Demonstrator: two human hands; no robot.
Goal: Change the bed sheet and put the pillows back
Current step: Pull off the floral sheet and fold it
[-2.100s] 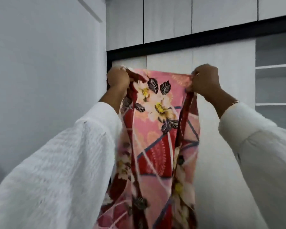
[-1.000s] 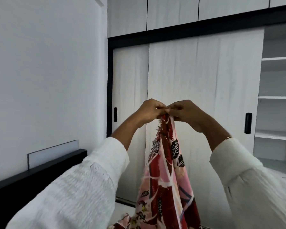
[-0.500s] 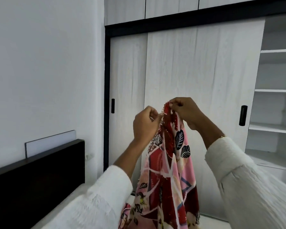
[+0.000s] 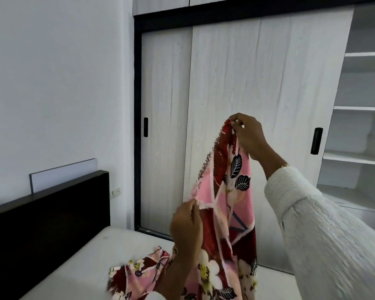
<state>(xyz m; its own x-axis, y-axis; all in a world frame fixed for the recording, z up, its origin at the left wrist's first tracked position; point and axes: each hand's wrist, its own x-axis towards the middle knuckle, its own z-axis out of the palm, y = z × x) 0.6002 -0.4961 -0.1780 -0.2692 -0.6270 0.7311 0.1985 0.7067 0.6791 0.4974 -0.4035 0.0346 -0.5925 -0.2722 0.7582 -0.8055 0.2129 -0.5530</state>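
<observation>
A pink and red floral bed sheet (image 4: pixel 230 204) hangs in front of me, its lower part lying on the bare white mattress (image 4: pixel 78 263). My right hand (image 4: pixel 250 136) pinches the sheet's top corner at about chest height. My left hand (image 4: pixel 187 226) is lower and pinches the frayed edge of the same sheet further down. No pillows are in view.
A dark wooden headboard (image 4: pixel 46 224) runs along the left against a white wall. Pale sliding wardrobe doors (image 4: pixel 264 100) with black handles stand behind the bed. Open white shelves (image 4: pixel 362 135) are at the right.
My hands were together at the sheet's top corner. My left hand has slid down along the frayed edge while my right hand stays up. The view has tilted down, showing the mattress.
</observation>
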